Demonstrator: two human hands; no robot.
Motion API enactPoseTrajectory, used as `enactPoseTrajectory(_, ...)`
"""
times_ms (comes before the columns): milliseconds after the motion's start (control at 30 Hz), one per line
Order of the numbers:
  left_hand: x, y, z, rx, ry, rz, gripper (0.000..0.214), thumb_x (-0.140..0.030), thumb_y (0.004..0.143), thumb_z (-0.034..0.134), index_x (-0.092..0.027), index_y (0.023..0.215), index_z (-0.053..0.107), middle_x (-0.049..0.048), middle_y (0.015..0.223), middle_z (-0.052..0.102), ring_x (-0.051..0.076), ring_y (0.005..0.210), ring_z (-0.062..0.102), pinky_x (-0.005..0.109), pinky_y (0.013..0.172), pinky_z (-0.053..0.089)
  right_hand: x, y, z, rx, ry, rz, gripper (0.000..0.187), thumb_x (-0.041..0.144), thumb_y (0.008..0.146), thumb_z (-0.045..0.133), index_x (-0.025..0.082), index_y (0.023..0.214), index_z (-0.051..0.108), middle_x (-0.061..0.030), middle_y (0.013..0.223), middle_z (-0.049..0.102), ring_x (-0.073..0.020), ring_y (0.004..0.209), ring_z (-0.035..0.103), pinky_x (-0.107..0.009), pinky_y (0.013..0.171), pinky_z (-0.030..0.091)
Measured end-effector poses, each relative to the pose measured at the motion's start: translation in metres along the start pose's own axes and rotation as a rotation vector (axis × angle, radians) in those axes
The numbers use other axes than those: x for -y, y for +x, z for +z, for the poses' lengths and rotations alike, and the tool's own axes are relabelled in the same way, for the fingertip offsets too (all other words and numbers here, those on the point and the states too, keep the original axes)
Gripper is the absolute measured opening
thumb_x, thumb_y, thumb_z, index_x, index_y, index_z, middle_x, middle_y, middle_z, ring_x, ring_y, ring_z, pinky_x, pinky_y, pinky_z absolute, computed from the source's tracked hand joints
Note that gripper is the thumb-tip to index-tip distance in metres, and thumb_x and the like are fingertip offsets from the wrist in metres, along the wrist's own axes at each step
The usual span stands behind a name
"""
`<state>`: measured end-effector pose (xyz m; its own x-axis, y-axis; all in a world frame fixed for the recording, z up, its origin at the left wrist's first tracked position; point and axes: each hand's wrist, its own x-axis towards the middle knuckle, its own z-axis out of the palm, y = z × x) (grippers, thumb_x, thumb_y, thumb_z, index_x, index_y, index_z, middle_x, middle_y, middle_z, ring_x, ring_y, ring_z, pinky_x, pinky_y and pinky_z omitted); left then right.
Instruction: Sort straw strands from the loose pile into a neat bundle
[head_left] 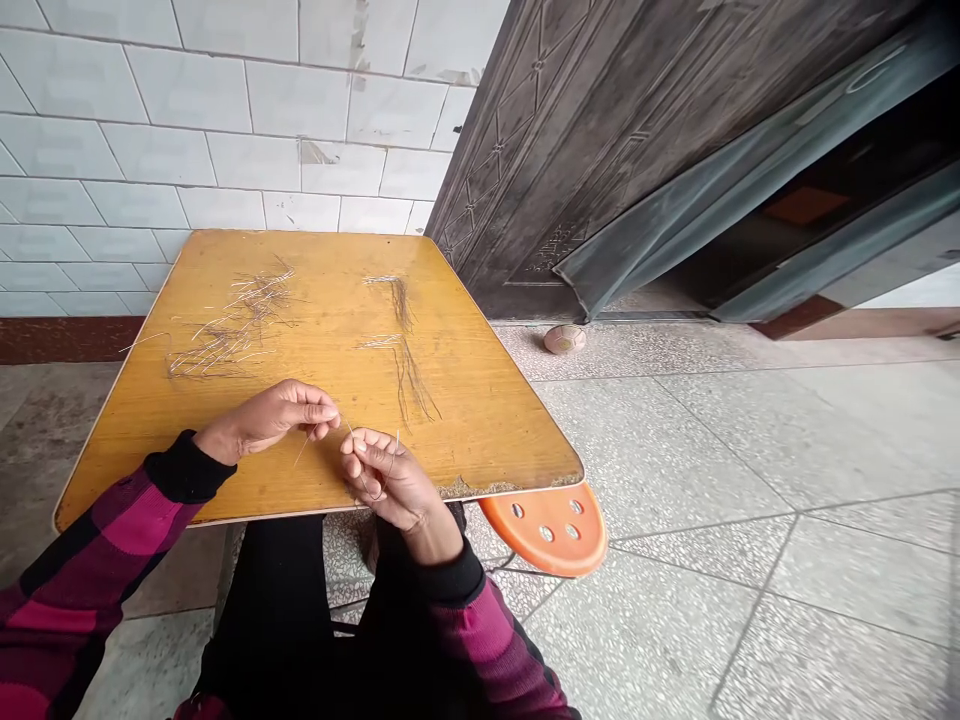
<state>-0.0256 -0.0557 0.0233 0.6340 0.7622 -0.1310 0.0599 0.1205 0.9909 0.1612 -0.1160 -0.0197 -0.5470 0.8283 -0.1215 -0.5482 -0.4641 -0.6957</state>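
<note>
Over the table's near edge, my left hand point(289, 415) pinches a thin wire point(301, 450) between thumb and fingers; one end hangs below the palm. Close beside it, my right hand point(397, 480) is closed on another thin wire point(397, 440) with a pale tip that loops under the fingers. The fingertips are a small gap apart, and whether one wire spans both hands is hard to make out. Beyond my left hand lies a loose heap of pale and dark wires point(225, 345). Two bent, sorted bundles, a far one point(400, 300) and a nearer one point(409, 370), lie beyond my right hand.
The yellow wooden table point(495, 420) has a chipped near-right edge. An orange stool point(585, 525) is partly under that corner. A worn ball point(565, 339) rests on the floor by a dark carved door point(525, 190) and a grey-green curtain point(645, 235). White tiled wall point(225, 100) stands behind.
</note>
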Motion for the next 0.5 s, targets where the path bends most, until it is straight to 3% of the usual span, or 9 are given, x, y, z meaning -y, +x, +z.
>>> enactPoseTrajectory(300, 0.001, 0.004, 0.002, 0.005, 0.054, -0.011, 0.017, -0.029, 0.066, 0.062, -0.015, 0.056, 0.063, -0.0001, 0.051, 0.054, 0.01, 0.05, 0.043, 0.025, 0.054, 0.033, 0.003, 0.005, 0.007, -0.027, -0.276, -0.036, 0.024, 0.038, 0.077, 0.072, 0.015, 0.08, 0.064, 0.0037, 0.06, 0.063, -0.0008, 0.036, 0.032, -0.015, 0.034, 0.019)
enactPoseTrajectory(500, 0.0, 0.003, 0.002, -0.002, 0.041, -0.002, 0.021, -0.031, 0.065, 0.062, -0.015, 0.052, 0.06, 0.0001, 0.048, 0.052, 0.01, 0.05, 0.041, 0.025, 0.053, 0.031, 0.002, 0.012, 0.008, -0.014, -0.199, 0.0, 0.028, 0.041, 0.076, 0.072, 0.015, 0.078, 0.064, 0.0058, 0.054, 0.057, 0.0004, 0.034, 0.024, -0.014, 0.033, 0.013)
